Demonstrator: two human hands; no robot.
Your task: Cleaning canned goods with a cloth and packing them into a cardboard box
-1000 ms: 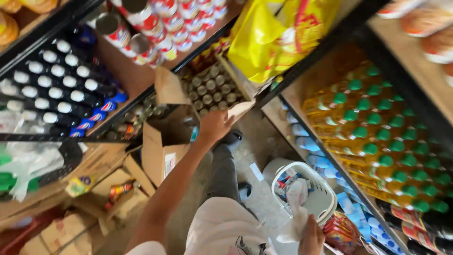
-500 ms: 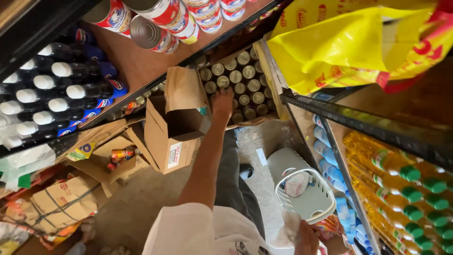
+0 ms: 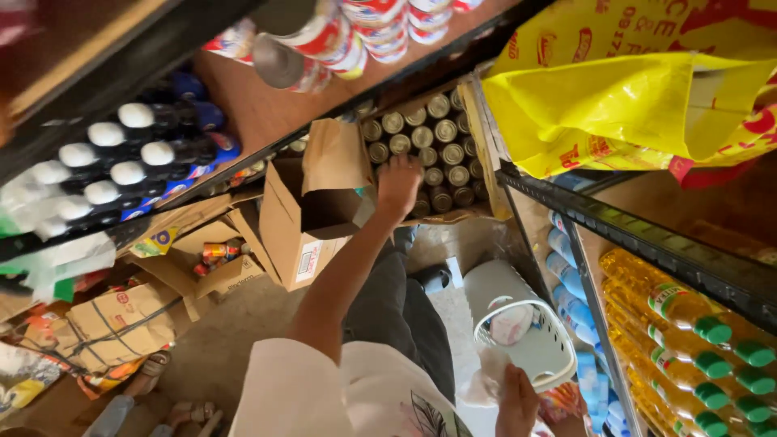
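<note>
Change: your left hand has moved on from the flap of the open cardboard box to the tray of cans, and your view has dipped closer to the shelves.
Left hand: arm stretched out, hand resting against the near edge of the cans; fingers curled in among the can tops, but you cannot tell whether they grip one.
Right hand: your right hand sits low at the near edge of the view, fingers closed on a crumpled white cloth.
Cans: rows of round metal tops packed tightly in a cardboard tray on a low shelf, just right of the box.
Box: brown, flaps up, standing on the floor touching the tray's left side.
Basket: a white plastic basket lies just beside your right hand, something pale inside.
Right shelves: bottles of yellow oil with green caps, under a yellow plastic bag.
Left shelves: dark bottles with white caps.
</note>
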